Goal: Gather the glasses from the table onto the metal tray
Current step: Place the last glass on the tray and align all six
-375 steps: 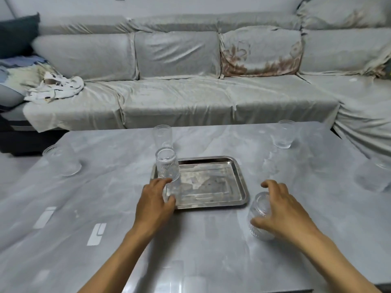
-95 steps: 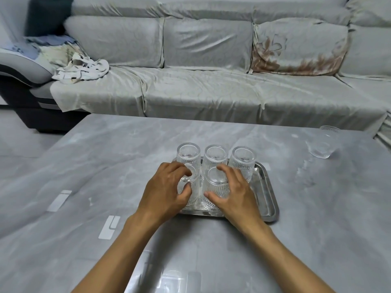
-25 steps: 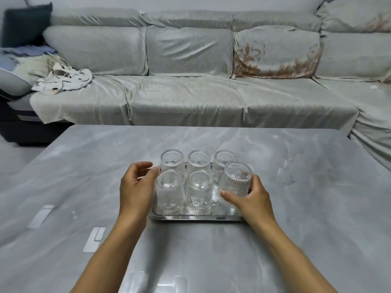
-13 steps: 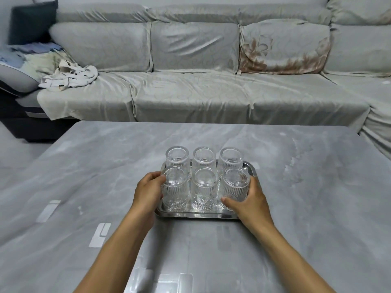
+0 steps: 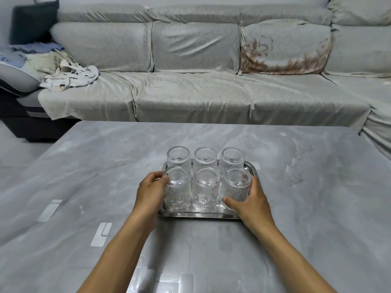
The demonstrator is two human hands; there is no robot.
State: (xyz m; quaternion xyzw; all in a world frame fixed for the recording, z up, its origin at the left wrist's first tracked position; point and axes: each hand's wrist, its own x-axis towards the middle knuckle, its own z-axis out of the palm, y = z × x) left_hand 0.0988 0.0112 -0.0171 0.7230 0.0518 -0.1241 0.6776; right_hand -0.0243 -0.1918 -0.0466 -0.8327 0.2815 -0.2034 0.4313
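Note:
Several ribbed clear glasses stand upside down in two rows of three on the metal tray [image 5: 198, 215], in the middle of the grey marble table [image 5: 306, 204]. My left hand [image 5: 150, 192] wraps the front left glass [image 5: 177, 191]. My right hand [image 5: 251, 199] wraps the front right glass [image 5: 236, 187]. Between them stands the front middle glass [image 5: 206, 189], touched by neither hand. The back row [image 5: 204, 157] stands free behind.
A grey covered sofa [image 5: 190, 94] runs along the far edge of the table and turns down the right side. A crumpled white cloth [image 5: 69, 78] lies on its left end. Bare tabletop surrounds the tray.
Since a second ago my right hand has set the sixth glass down at the front right of the tray. My left hand has closed around the front left glass.

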